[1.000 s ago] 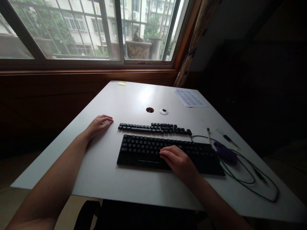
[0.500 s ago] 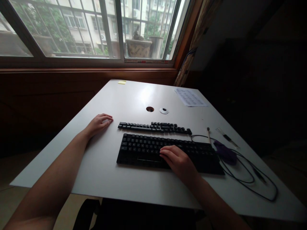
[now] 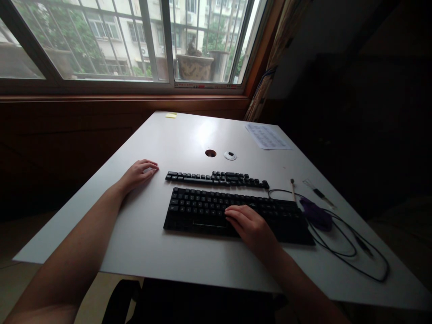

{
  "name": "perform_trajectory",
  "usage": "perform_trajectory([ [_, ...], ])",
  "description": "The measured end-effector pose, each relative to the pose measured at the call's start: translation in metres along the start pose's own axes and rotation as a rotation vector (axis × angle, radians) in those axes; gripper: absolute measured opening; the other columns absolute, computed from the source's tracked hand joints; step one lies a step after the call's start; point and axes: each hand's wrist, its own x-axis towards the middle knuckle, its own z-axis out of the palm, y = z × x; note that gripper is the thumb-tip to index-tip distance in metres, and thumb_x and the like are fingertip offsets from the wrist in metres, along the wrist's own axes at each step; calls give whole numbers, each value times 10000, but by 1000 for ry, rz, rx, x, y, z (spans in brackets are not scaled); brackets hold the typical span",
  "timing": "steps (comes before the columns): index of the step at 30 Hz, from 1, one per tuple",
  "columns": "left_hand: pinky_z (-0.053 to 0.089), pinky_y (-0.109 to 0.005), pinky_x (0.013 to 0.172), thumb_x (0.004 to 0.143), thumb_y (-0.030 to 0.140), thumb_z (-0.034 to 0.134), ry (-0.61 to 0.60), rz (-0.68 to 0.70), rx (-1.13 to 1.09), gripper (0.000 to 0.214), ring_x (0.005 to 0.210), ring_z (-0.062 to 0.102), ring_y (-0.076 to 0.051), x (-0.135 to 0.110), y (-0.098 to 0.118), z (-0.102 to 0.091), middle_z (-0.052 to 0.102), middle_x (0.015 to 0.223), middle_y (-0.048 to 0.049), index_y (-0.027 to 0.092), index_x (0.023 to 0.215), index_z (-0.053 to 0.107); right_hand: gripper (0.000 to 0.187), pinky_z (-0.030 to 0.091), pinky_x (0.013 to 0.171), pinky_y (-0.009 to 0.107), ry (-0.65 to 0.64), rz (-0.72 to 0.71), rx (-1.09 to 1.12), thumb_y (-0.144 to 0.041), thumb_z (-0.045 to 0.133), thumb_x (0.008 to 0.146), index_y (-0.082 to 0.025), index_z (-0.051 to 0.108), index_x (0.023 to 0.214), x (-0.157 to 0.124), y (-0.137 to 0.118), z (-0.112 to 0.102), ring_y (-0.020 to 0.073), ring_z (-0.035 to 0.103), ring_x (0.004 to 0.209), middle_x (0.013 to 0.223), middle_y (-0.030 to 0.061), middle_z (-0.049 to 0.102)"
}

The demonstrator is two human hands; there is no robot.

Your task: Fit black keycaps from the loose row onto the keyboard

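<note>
A black keyboard (image 3: 195,209) lies on the white table, with keycaps on its far rows and a dark strip without keycaps along the near side. My right hand (image 3: 248,222) is over its middle, the fingers pressed together and the fingertips down at the front edge of the keycap rows. Whatever is between those fingertips is hidden. Just behind the keyboard, several loose black keycaps (image 3: 192,180) stand lined up in rows. My left hand (image 3: 138,174) rests on the tabletop to the left of these keycaps, fingers loosely stretched and holding nothing.
Right of the keyboard lie a purple cloth-like item (image 3: 317,213), a coiled black cable (image 3: 354,254), a small brush (image 3: 293,189) and a wire-ended tool (image 3: 319,193). Farther back are a table hole (image 3: 210,153), its white cover (image 3: 230,155), papers (image 3: 268,137) and a yellow note (image 3: 171,115).
Both hands hold the same positions, and the keyboard and loose keycaps have not moved. Only the camera view has shifted very slightly.
</note>
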Motion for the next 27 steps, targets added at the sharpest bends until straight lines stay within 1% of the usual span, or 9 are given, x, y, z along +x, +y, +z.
perform_trajectory([
  [6, 469, -488, 1089, 942, 484, 560, -5, -2, 1, 352, 1162, 629, -288, 0, 0, 0, 718, 1236, -90, 237, 1072, 773, 182, 628, 904, 404, -1, 8, -20, -160, 625, 994, -239, 667, 1153, -3, 3, 1, 218, 720, 984, 1068, 67, 746],
  [9, 466, -478, 1093, 947, 481, 558, -6, 3, 3, 351, 1170, 627, -286, 0, 1, 0, 716, 1246, -89, 235, 1080, 769, 197, 627, 914, 407, 21, 28, -13, -166, 633, 990, -243, 661, 1168, -4, 5, 1, 221, 724, 987, 1050, 62, 747],
  [12, 468, -476, 1089, 946, 483, 560, -7, 3, 3, 347, 1168, 628, -286, 0, 1, -1, 717, 1247, -87, 236, 1076, 767, 185, 633, 893, 387, 43, 60, 10, -179, 635, 988, -249, 661, 1157, -4, 7, 0, 218, 732, 967, 1031, 54, 750],
  [16, 471, -485, 1088, 944, 506, 558, -7, 0, 3, 358, 1163, 629, -289, 1, -1, 0, 720, 1241, -82, 246, 1071, 770, 171, 637, 879, 375, 45, 98, 30, -194, 640, 985, -258, 668, 1142, -3, 8, -2, 214, 740, 945, 1014, 43, 755],
  [21, 477, -495, 1084, 946, 503, 558, -6, 2, 1, 362, 1173, 624, -298, 0, -1, 0, 717, 1244, -89, 243, 1072, 775, 173, 638, 875, 385, 26, 72, 34, -186, 642, 982, -258, 677, 1135, -2, 8, -1, 217, 738, 942, 1012, 45, 757],
  [27, 481, -486, 1087, 941, 508, 565, -7, -9, -7, 362, 1172, 622, -292, 0, -1, 1, 713, 1248, -84, 249, 1079, 777, 190, 628, 925, 412, 4, 49, 14, -167, 619, 994, -259, 687, 1146, -3, 5, 1, 223, 725, 997, 1062, 60, 751],
])
